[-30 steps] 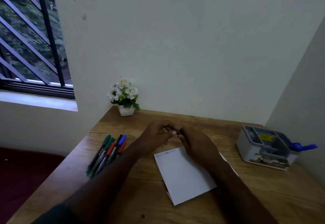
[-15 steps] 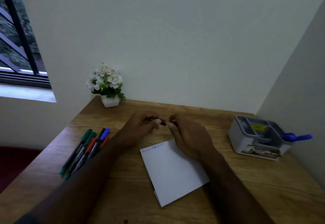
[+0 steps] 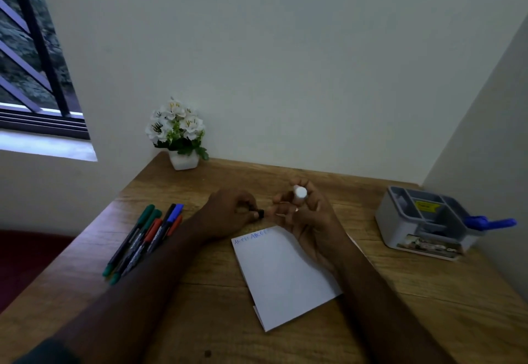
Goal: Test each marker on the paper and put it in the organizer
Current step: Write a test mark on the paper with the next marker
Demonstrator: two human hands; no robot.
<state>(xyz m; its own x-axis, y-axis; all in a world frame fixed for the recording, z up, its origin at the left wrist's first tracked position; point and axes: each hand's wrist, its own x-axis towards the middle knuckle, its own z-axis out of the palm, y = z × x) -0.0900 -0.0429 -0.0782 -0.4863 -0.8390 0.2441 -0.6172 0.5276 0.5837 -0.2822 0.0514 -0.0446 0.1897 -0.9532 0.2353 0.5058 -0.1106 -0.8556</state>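
Note:
My right hand (image 3: 307, 215) grips a marker (image 3: 300, 193) upright above the top edge of the white paper (image 3: 283, 275); its white end faces me. My left hand (image 3: 231, 215) pinches a small black cap (image 3: 260, 214) just left of the right hand. The paper lies in the middle of the wooden desk (image 3: 428, 306) with blue writing (image 3: 251, 236) along its top edge. Several markers (image 3: 145, 239) in green, red, black and blue lie in a bundle at the left. The grey organizer (image 3: 423, 223) stands at the right with a blue marker (image 3: 490, 222) sticking out of it.
A small white pot of white flowers (image 3: 180, 135) stands at the desk's back left corner. Walls close in the desk at the back and right. A barred window (image 3: 31, 57) is at the far left.
My hands have pulled apart: the black cap came off in the left hand and the right hand lifted the marker upright. The view has shifted slightly.

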